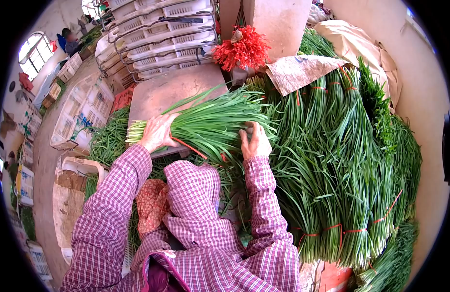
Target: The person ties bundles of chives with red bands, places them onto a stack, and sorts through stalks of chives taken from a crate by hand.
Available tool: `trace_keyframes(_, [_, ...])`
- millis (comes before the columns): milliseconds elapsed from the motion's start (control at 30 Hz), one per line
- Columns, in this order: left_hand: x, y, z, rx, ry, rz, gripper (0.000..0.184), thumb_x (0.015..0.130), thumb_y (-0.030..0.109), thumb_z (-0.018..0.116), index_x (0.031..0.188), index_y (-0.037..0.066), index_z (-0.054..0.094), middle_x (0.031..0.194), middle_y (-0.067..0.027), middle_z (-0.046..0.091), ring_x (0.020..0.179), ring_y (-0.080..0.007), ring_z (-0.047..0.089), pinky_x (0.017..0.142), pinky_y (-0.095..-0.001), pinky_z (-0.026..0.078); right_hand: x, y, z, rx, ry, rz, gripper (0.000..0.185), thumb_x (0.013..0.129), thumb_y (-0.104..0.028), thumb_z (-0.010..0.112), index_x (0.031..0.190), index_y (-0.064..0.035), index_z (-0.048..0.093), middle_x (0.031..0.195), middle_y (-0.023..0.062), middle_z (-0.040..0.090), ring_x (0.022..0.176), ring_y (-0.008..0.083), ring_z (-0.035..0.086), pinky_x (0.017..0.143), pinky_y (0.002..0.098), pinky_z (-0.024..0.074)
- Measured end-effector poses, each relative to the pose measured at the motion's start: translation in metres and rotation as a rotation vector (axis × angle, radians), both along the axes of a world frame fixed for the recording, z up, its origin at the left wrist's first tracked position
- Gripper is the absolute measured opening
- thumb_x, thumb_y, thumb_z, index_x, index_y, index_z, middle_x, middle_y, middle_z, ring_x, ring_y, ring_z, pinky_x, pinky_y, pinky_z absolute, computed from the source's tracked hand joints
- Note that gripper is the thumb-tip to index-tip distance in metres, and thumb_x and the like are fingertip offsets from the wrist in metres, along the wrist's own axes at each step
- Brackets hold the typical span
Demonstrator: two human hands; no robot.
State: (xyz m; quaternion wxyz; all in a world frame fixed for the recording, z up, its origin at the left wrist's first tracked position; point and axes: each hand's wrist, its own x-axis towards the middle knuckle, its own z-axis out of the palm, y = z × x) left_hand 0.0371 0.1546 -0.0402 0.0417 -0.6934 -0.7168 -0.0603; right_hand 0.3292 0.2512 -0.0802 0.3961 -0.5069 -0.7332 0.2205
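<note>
Bundle of green stalks: seen from the head, it is over the near side of the worktop, long axis running left to right, pale cut ends left, leaf tips right.
Left grip: wrapped around the pale end, thumb in front.
Red tie: just beside this thumb.
Right grip: fingers bent onto the leaves, nearer the tips; whether they pinch, I cannot tell.
Tied bundles: piled beyond the right grip, on its right side.
</note>
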Motion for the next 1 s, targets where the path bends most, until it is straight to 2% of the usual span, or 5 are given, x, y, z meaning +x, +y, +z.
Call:
trace_keyframes(367, [0.001,0.000,-0.001,0.006,0.000,0.006,0.099,0.044,0.032,0.086,0.131,0.013,0.043,0.111,-0.0120,0.060,0.107,-0.0314,0.056,0.087,-0.0446,0.041,-0.001,0.001,-0.015,-0.031,0.123,0.008,0.029,0.086,-0.026,0.064,0.111,-0.0127,0.060,0.085,0.0090,0.068,0.077,0.0246,0.065,0.072,0.0364,0.0499])
trace_keyframes(633, [0.002,-0.001,0.000,0.006,0.009,0.013,0.099,0.045,0.033,0.086,0.131,0.014,0.043,0.112,-0.0122,0.060,0.108,-0.0311,0.056,0.087,-0.0445,0.040,-0.009,0.005,-0.020,-0.252,0.308,0.166,0.027,0.081,-0.027,0.071,0.101,-0.0099,0.065,0.091,0.0074,0.066,0.087,0.0235,0.064,0.078,0.0369,0.0485])
trace_keyframes(867, [0.001,0.003,0.010,-0.087,-0.007,0.004,0.112,0.044,0.039,0.087,0.139,0.012,0.034,0.118,-0.0149,0.057,0.113,-0.0324,0.053,0.090,-0.0466,0.039,0.004,-0.012,-0.017,-0.302,-0.139,0.231,0.026,0.088,-0.039,0.060,0.104,-0.0189,0.065,0.098,0.0124,0.066,0.092,0.0314,0.064,0.082,0.0422,0.0485])
trace_keyframes(933, [0.004,0.008,0.011,-0.156,-0.016,0.008,0.119,0.044,0.040,0.088,0.143,0.011,0.029,0.123,-0.0166,0.055,0.116,-0.0332,0.051,0.092,-0.0477,0.038,0.015,-0.013,-0.021,-0.257,-0.200,0.189,0.025,0.090,-0.036,0.055,0.104,-0.0174,0.064,0.099,0.0112,0.067,0.090,0.0313,0.065,0.081,0.0442,0.0501])
trace_keyframes(1000, [0.003,0.014,0.001,-0.035,-0.024,-0.137,0.129,0.044,0.039,0.090,0.148,0.012,0.018,0.124,-0.0204,0.053,0.118,-0.0367,0.048,0.100,-0.0529,0.034,0.023,-0.013,-0.035,-0.233,-0.196,0.019,0.020,0.083,-0.029,0.063,0.092,-0.0116,0.067,0.086,0.0086,0.068,0.080,0.0274,0.065,0.073,0.0366,0.0505])
